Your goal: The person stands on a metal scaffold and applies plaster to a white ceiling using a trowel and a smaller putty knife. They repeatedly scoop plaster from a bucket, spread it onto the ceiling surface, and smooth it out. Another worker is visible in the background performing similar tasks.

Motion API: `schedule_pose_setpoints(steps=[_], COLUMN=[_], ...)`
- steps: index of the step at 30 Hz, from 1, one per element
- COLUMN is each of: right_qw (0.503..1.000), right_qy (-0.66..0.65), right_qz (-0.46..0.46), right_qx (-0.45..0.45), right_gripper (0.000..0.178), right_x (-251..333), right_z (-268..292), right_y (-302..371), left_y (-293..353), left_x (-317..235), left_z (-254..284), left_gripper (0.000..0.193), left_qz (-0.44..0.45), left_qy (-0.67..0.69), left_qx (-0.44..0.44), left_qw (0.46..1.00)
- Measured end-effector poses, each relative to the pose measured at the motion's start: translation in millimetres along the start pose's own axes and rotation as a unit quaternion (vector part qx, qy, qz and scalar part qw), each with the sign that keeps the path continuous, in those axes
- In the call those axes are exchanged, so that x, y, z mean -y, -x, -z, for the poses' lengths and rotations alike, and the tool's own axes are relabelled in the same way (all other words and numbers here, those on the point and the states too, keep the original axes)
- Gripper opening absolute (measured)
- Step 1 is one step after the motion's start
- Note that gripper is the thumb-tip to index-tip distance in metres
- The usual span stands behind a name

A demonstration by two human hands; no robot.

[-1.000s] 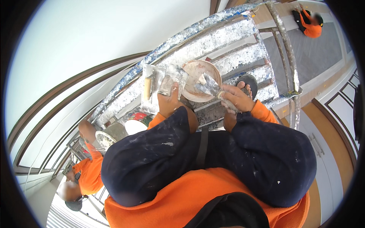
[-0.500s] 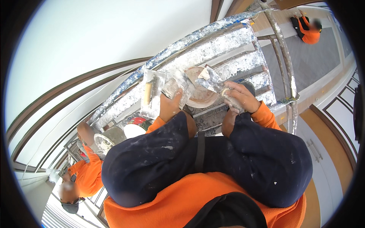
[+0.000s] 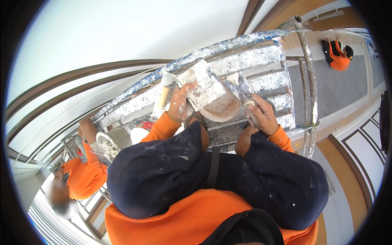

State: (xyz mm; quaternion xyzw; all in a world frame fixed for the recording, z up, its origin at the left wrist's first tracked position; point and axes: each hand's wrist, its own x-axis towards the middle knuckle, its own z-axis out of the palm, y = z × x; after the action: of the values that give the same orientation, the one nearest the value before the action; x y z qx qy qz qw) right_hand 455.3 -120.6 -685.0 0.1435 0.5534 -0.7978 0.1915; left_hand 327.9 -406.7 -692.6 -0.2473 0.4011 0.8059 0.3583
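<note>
My left hand (image 3: 178,103) grips a squarish plate (image 3: 201,83) smeared with white plaster, its thumb lying over the face. The plate is tilted and partly covers a round, shallow, brownish pan (image 3: 221,109) on the planks. Closed round its handle, my right hand (image 3: 262,115) holds a putty knife (image 3: 241,86). Its wide blade points up and left, carrying a white lump of putty (image 3: 232,78), close to the plate's right edge. Beside my left hand rests a rectangular plastering trowel (image 3: 164,94) with a pale wooden handle.
I sit on a paint-spattered plank platform (image 3: 267,55) edged by metal tubes (image 3: 308,77). A bucket (image 3: 112,143) and a white-and-red tub (image 3: 140,131) stand at left. One person in orange (image 3: 87,175) is close at left; another (image 3: 339,61) sits far right on the floor.
My left hand has raised and turned the plate, so its broad face shows and hides more of the pan. The putty knife has come nearer it. The whole view has shifted slightly.
</note>
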Motion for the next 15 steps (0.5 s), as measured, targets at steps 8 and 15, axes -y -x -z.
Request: schedule_pose_setpoints(steps=[8, 15], right_qw=[0.998, 0.951], right_qy=[-0.034, 0.249], right_qz=[0.018, 0.171], right_qx=[-0.043, -0.062], right_gripper=[0.041, 0.043], right_x=[9, 12], right_z=[1, -2], right_y=[-3, -8], left_y=[10, -1], left_x=[-5, 7], left_z=[-26, 5], left_gripper=[0.038, 0.032], left_qz=[-0.021, 0.011], left_qy=[-0.087, -0.029], left_qx=[0.023, 0.084], left_qw=[0.996, 0.996])
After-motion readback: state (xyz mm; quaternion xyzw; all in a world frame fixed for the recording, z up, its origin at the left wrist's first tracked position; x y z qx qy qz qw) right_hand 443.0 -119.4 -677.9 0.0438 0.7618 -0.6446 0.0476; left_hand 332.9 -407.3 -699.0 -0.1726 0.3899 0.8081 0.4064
